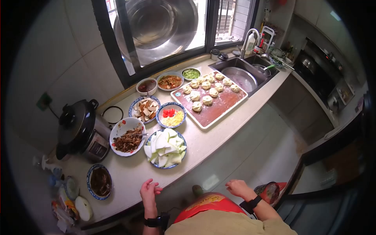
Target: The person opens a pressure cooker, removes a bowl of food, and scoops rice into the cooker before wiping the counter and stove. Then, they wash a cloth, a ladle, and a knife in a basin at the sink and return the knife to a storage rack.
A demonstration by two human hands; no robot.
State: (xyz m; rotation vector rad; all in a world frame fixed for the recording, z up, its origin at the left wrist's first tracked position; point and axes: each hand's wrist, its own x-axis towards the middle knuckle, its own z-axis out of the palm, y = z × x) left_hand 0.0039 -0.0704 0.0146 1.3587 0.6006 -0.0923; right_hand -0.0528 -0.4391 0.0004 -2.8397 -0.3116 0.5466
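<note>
Counter (201, 147): pale worktop on my head feed, running from the cooker (84, 125) at its left end to the sink (263, 83) at its right.
Left hand (149, 192): at the front edge, fingers loosely bent and parted, nothing in their hold. Whether it touches the edge I cannot tell.
Right hand (238, 188): beside the red apron (205, 203), apart from the counter; fingers lightly curled, nothing seen in them. I judge both hands at rest, hence held low.
Slices (166, 147): white and pale green, heaped on a blue-rimmed plate (170, 167) near the front edge, the food nearest the left hand. The position, I judge, gives a short reach.
White bowl (116, 150): left of the plate, with dark mince (127, 141); a spoon (141, 134) rests in it, handle towards the plate, presumably for easy pickup.
Patterned bowl (171, 125): behind the plate, red and yellow pieces side by side. Separate vessels, in my view, prevent mixing.
Tray (214, 113): just left of the sink, lying across the counter. Buns (213, 92) gather towards its back edge, mostly apart, probably against sticking.
</note>
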